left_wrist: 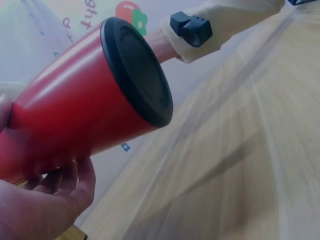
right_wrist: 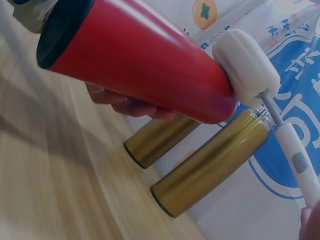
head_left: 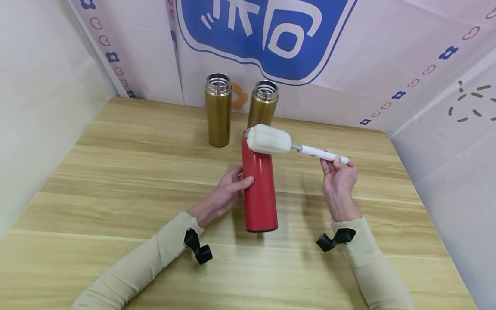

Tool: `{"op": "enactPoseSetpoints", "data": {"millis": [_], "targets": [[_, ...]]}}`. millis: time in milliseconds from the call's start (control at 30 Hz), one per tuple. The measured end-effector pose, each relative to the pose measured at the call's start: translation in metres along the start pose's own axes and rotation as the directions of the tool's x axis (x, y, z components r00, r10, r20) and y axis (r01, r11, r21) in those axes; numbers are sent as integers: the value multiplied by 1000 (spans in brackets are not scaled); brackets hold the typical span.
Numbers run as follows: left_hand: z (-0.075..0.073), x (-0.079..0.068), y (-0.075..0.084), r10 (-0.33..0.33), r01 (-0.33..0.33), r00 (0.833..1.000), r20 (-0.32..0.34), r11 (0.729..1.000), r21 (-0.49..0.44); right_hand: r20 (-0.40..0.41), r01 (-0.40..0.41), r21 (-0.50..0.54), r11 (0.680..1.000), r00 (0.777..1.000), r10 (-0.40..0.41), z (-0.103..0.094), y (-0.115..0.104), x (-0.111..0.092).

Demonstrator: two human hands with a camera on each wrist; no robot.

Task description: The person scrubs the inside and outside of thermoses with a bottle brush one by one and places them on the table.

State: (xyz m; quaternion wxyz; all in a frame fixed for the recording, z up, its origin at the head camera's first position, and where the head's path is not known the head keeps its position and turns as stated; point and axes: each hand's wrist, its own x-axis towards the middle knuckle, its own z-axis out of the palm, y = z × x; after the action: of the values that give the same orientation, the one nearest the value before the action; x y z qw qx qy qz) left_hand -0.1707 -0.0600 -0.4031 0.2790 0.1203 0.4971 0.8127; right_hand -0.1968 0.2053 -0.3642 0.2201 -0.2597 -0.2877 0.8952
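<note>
A red bottle (head_left: 260, 193) with a black base is held tilted above the table by my left hand (head_left: 228, 191), thumb across its front and fingers behind. In the left wrist view the bottle's dark base (left_wrist: 140, 72) faces the camera. My right hand (head_left: 340, 178) pinches the end of a white handle belonging to a sponge brush (head_left: 269, 139). Its thick white head overlaps the bottle's top end in the head view, hiding most of the mouth. The right wrist view shows the brush head (right_wrist: 247, 65) right beside the bottle's upper side.
Two gold bottles stand uncapped at the back of the wooden table (head_left: 128, 181): one on the left (head_left: 218, 116), another (head_left: 263, 107) partly behind the brush head. A printed cloth (head_left: 337, 99) hangs behind the table, with white walls at both sides.
</note>
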Motion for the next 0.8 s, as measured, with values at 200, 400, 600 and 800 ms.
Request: {"op": "enactPoseSetpoints", "data": {"millis": [200,400,600,800], "targets": [[-2,1,-1,0,0,1000,-9,1000,-15,-5,-3,-89,996,1000,3,-10,-1,-2],[-6,1,0,-6,4,999,-37,999,-40,17,-50,-143,989,998,53,-22,-2,-6],[-8,1,3,24,-29,998,-62,997,-71,50,-94,-188,978,993,105,-34,-3,-13],[-9,1,5,25,-36,994,-103,993,-109,81,-137,-247,959,984,161,-47,-5,-19]]}}
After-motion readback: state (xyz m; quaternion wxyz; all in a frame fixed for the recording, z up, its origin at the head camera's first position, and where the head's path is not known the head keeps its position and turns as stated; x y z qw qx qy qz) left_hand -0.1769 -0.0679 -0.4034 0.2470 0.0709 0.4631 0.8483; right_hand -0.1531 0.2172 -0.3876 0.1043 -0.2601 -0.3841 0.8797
